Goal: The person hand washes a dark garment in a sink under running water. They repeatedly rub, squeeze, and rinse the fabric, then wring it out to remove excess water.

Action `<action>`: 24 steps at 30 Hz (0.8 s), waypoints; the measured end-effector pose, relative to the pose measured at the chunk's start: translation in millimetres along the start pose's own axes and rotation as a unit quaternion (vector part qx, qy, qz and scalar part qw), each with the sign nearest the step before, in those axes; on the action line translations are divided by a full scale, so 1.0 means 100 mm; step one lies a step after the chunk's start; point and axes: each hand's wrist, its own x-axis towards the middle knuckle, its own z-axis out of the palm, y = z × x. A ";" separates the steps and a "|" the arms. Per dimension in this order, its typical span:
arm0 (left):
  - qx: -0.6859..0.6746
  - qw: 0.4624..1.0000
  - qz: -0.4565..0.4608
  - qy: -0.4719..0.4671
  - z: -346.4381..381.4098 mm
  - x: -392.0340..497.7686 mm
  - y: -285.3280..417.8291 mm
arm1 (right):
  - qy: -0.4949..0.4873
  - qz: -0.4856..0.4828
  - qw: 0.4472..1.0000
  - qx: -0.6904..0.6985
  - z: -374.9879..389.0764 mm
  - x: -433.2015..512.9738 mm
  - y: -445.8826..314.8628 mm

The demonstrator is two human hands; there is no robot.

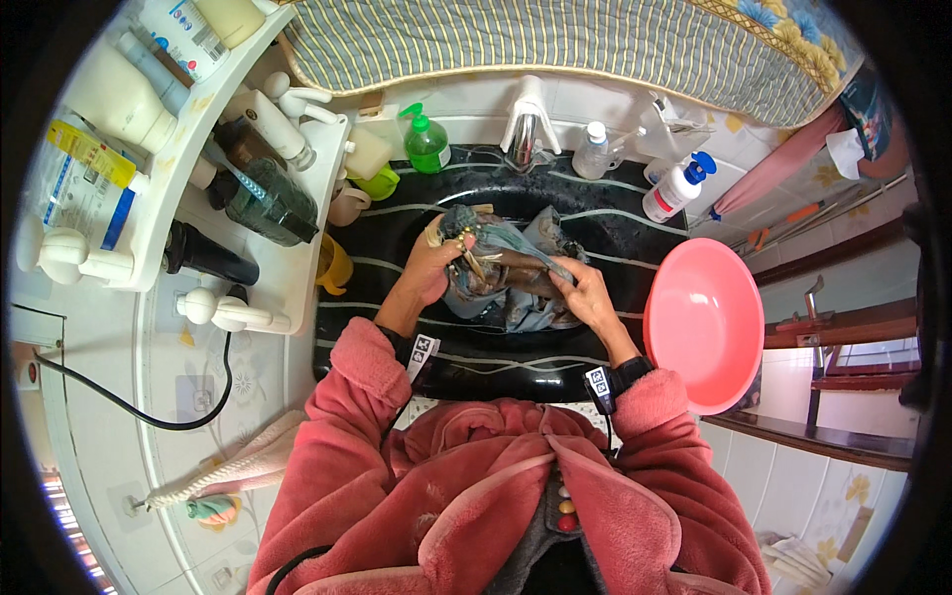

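Wet, dark grey-blue cloth (532, 305) lies bunched in the black sink (617, 223), with brownish patches on it. My left hand (433, 260) grips a bundled part at the cloth's left side, where pale strips and small yellowish beads or dots show near the thumb. My right hand (587, 291) pinches a stretched fold of the cloth on the right. The fabric is drawn taut between both hands, over the basin. A chrome faucet (523, 141) with a white cloth over it stands behind the sink. Much of the basin's bottom is hidden under the cloth.
A pink plastic basin (703, 327) stands at the right of the counter. Behind the sink are a green pump bottle (427, 145), a clear bottle (593, 152) and a white bottle with a blue pump (673, 195). White shelves (294, 297) with toiletries reach in from the left, beside a yellow cup (335, 264).
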 end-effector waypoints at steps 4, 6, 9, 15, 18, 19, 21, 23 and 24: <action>0.108 0.992 -0.065 -0.017 0.04 -0.01 0.04 | -0.103 0.062 0.980 -0.158 -0.01 -0.03 -0.04; 0.126 0.989 -0.060 -0.048 0.10 0.00 0.03 | -0.005 -0.073 0.991 -0.109 0.05 -0.01 -0.15; 0.145 0.984 -0.063 -0.085 0.18 0.04 -0.01 | 0.025 -0.107 0.993 -0.052 0.16 0.08 -0.29; 0.107 0.992 -0.073 0.004 0.01 0.15 -0.19 | 0.034 0.120 0.968 0.220 0.31 0.28 0.03; 0.146 0.981 -0.103 0.072 -0.24 0.15 -0.31 | 0.100 0.242 0.867 0.425 0.30 0.23 0.37; 0.157 0.975 -0.114 0.109 -0.31 0.13 -0.35 | 0.124 0.283 0.832 0.461 0.28 0.20 0.47; 0.131 0.969 -0.155 0.138 -0.45 0.08 -0.40 | 0.175 0.348 0.787 0.478 0.23 0.12 0.65; 0.087 0.964 -0.217 0.127 -0.54 -0.02 -0.44 | 0.165 0.399 0.776 0.459 0.17 0.04 0.77; 0.074 0.961 -0.227 0.142 -0.56 -0.06 -0.47 | 0.130 0.376 0.786 0.474 0.14 0.01 0.80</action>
